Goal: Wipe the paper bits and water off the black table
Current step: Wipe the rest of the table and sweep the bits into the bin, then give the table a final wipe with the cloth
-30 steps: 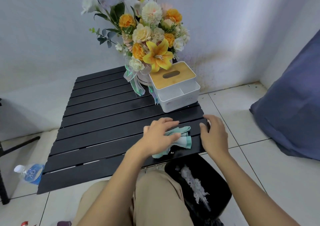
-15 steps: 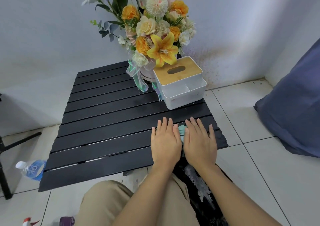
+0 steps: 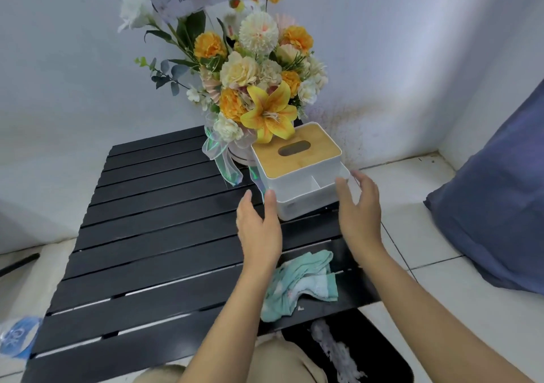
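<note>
A crumpled mint-green cloth (image 3: 300, 284) lies loose on the black slatted table (image 3: 153, 253) near its front right corner, with a tiny white paper bit (image 3: 300, 308) beside it. My left hand (image 3: 259, 229) is open, its fingertips at the left side of the white tissue box (image 3: 297, 171) with a wooden lid. On the box's right side my right hand (image 3: 359, 212) is open too, fingers spread. Neither hand holds anything. Below the table edge a black bin (image 3: 379, 350) contains white paper bits (image 3: 335, 350).
A big bouquet (image 3: 256, 76) of yellow and cream flowers stands at the table's back, just behind the tissue box. A water bottle (image 3: 17, 338) lies on the tiled floor at left. A blue cushion (image 3: 500, 200) sits at right. White walls close in behind.
Both hands lifted off the cloth, leaving it on the table, and moved forward to either side of the tissue box.
</note>
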